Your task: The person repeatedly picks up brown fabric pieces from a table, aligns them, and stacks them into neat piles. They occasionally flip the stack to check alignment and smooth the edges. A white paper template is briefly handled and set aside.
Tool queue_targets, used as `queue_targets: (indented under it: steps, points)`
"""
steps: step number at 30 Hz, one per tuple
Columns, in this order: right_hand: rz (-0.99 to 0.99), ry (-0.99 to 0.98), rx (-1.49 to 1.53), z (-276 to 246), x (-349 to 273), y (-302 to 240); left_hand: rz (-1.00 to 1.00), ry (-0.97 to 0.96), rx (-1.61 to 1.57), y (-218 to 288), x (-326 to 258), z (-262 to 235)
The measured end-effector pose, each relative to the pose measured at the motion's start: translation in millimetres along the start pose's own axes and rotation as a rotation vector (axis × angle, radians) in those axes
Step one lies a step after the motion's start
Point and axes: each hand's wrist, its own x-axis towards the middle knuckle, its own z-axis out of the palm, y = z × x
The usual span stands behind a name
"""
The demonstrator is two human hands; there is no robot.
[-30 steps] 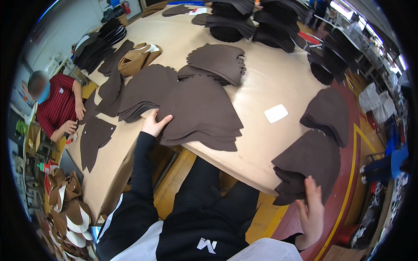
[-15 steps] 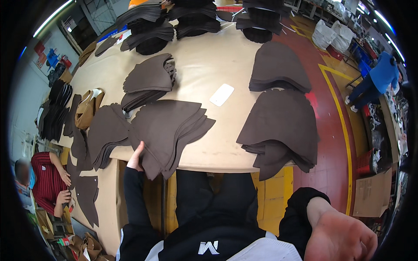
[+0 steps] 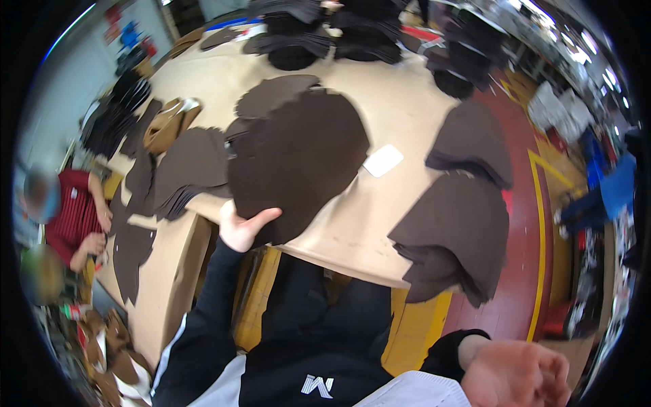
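Observation:
My left hand (image 3: 245, 226) grips the lower edge of a dark brown stack of cut sheet pieces (image 3: 298, 156), its thumb lying across the near face. The stack is tilted up above the near table edge and partly covers another brown stack (image 3: 274, 93) behind it. How many pieces are in the grip cannot be seen. At the lower right, away from the table, my right hand (image 3: 512, 373) has its fingers curled in, with nothing visible in them. A white card (image 3: 384, 161) lies on the table beside the raised stack.
Brown stacks (image 3: 458, 230) overhang the table's (image 3: 352, 230) near right edge, with another (image 3: 471, 142) behind. More lie at left (image 3: 191, 166); tall dark piles (image 3: 366, 34) stand at the back. A tan shoe-like item (image 3: 169, 125) sits left. Co-workers: red top (image 3: 74, 210), blue top (image 3: 618, 190).
My left hand has raised the near brown stack, tilting it up and away over the table. My right hand stays low at the right, still curled. The view has turned somewhat.

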Motion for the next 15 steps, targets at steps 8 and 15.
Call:
queue_targets:
  steps: [8, 15]
  points:
    - [1.08, -0.786, 0.183, 96, -173, 97, 0.124, -0.221, 0.063, -17, 40, 26]
    - [1.441, -0.525, 0.294, 113, -206, 42, -0.087, -0.146, -0.129, -48, 13, 52]
